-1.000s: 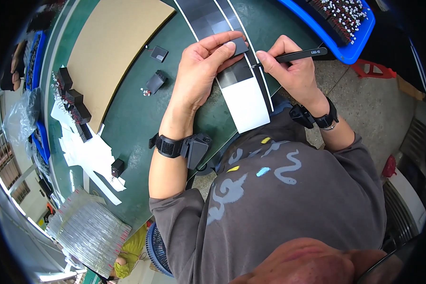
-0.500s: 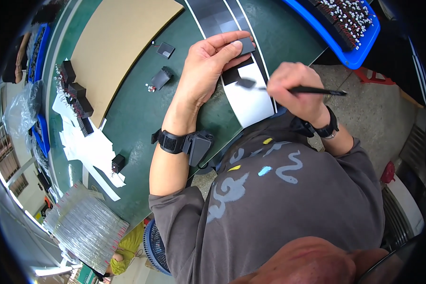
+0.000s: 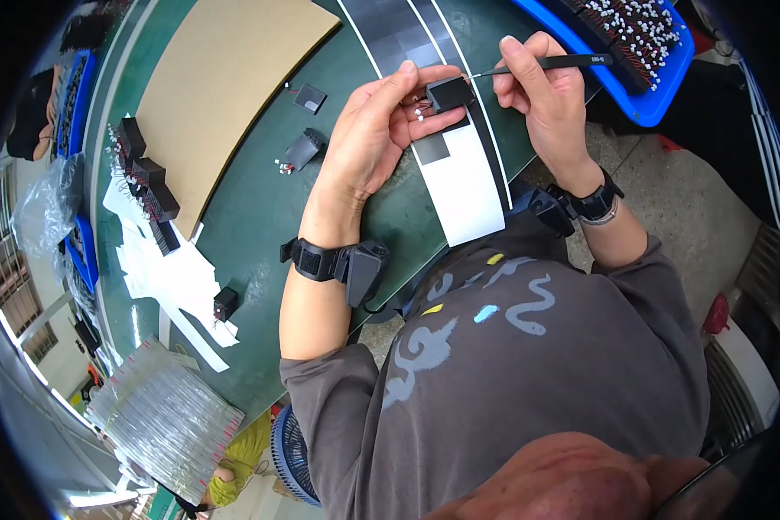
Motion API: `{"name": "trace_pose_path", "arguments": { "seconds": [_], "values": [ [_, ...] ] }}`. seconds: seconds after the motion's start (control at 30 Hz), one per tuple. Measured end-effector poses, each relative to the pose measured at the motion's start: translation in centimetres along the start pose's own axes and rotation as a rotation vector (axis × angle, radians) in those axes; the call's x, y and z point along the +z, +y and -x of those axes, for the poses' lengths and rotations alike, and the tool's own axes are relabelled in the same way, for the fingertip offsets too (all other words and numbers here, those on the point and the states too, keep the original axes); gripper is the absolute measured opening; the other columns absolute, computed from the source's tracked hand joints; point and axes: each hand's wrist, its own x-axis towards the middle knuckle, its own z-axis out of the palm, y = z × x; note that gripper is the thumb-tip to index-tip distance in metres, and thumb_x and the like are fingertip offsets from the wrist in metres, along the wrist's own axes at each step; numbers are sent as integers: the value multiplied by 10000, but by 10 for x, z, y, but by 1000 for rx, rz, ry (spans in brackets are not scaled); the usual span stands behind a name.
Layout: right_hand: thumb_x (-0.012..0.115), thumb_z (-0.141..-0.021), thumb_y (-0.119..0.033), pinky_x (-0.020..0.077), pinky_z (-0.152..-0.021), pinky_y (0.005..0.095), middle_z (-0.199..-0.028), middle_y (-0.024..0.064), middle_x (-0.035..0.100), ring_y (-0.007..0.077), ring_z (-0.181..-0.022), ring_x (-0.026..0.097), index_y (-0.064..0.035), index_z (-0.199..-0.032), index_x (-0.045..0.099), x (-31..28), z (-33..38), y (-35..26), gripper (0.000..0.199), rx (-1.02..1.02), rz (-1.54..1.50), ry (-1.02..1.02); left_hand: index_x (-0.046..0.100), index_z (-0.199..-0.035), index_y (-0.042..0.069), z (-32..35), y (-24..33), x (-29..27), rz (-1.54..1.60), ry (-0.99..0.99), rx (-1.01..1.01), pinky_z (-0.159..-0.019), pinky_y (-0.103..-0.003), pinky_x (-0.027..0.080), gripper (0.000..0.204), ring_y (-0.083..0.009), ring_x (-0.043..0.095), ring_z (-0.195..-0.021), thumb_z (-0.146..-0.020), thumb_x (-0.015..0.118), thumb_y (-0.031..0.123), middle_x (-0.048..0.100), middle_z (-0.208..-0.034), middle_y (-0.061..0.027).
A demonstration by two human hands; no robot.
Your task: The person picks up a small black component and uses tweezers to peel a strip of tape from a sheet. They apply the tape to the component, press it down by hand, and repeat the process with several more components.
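Fingers (image 3: 407, 82) of the left hand (image 3: 368, 139) are curled around a small black block (image 3: 449, 92), which is held lifted just above the white and grey strip (image 3: 464, 186) on the green table (image 3: 243, 217). Thin leads with pale tips can be made out at the block's left side, against the palm. A black tweezer (image 3: 546, 63) is pinched between thumb and fingers of the right hand (image 3: 546, 95), and its fine tip is laid against the block's right edge.

Half a second earlier the left hand was pressed flat on the strip and the tweezer was held out to the right, away from it; now the block has been raised into the hand and the tool brought in to it. Fine work on the held part is judged to have begun.

Farther off, a loose black part with wires (image 3: 299, 152) and a flat dark square (image 3: 310, 98) are left on the table. Beyond them a tan board (image 3: 221, 78) is laid, and at the far right a blue tray (image 3: 641, 52) of white-tipped pieces is seen.
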Motion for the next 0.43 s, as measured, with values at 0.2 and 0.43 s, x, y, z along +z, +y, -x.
{"name": "trace_pose_path", "arguments": {
  "seconds": [0.2, 0.43],
  "values": [
    [623, -1023, -209, 384, -522, 161, -715, 24, 639, 45, -581, 551, -87, -842, 573, 7, 2, 1, 224, -36, 33, 34, 526, -1316, -165, 0, -1, 0, -24, 6, 15, -1067, -382, 528, 536, -336, 635, -1202, -1100, 396, 307, 623, -1258, -278],
    [624, -1023, -212, 394, -527, 164, -709, 31, 644, 49, -576, 557, -84, -842, 579, 8, 2, 1, 226, -57, 36, 59, 556, -1254, -163, -2, -4, 0, 72, 17, 51, -1010, -404, 573, 471, -271, 665, -1134, -1070, 484, 265, 627, -1261, -220]
  ]
}}
